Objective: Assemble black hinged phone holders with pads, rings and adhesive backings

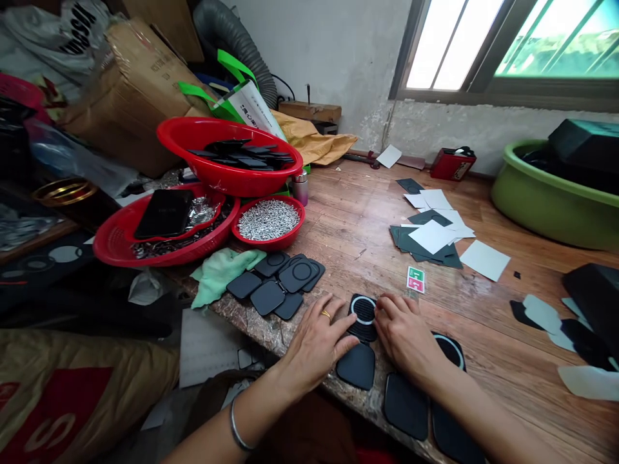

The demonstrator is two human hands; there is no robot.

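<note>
At the near edge of a worn wooden surface (348, 219), a person's two bare hands meet over a small black pad with a white ring (363, 317). The left hand (316, 341), a gold ring on one finger and a metal bangle at the wrist, lies flat with fingers spread, its fingertips touching the pad's left edge. The right hand (405, 335) curls over the pad's right side, fingertips pressing on its rim; neither hand has a closed grip and the pad lies on the surface between them.

Just below the pad sits a plain black pad (356, 366), with two more black pads (407, 405) beside the right forearm and another ringed pad (452, 351) partly hidden behind the right wrist. To the left lies a cluster of black pads (278, 283) next to a green cloth (217, 274). Behind them stand a red bowl of small metal parts (269, 222), a red basket (164, 235) and a red basin of black pieces (232, 154). A pile of dark and white sheets (432, 235) lies farther right, near a green tub (551, 193).
</note>
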